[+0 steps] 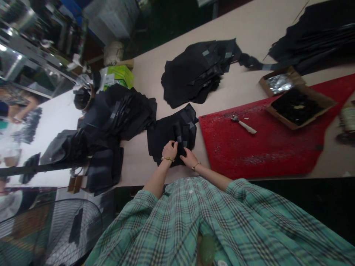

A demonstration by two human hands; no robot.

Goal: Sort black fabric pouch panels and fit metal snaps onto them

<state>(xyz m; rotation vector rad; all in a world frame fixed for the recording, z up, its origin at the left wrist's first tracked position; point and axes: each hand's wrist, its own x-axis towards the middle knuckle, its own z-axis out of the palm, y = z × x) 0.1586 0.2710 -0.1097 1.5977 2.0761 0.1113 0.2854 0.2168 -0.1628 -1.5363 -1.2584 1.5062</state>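
In front of me on the table lies a small stack of black fabric pieces [161, 136], some with grey patches. My left hand [169, 150] is closed on a narrow folded black fabric piece [178, 133] above this stack. From the right, my right hand [190, 158] grips the same piece near its lower end, fingers pinched. The two hands are close together at the stack's near edge, and their fingertips are partly hidden.
A red board [266, 144] to the right carries a hammer [244, 125] and a cardboard box of small dark parts [318, 99]. Another box [264, 87] holds shiny pieces. Black fabric piles [188, 70] lie beyond and leftward [119, 111]. A person's arm [26, 105] shows far left.
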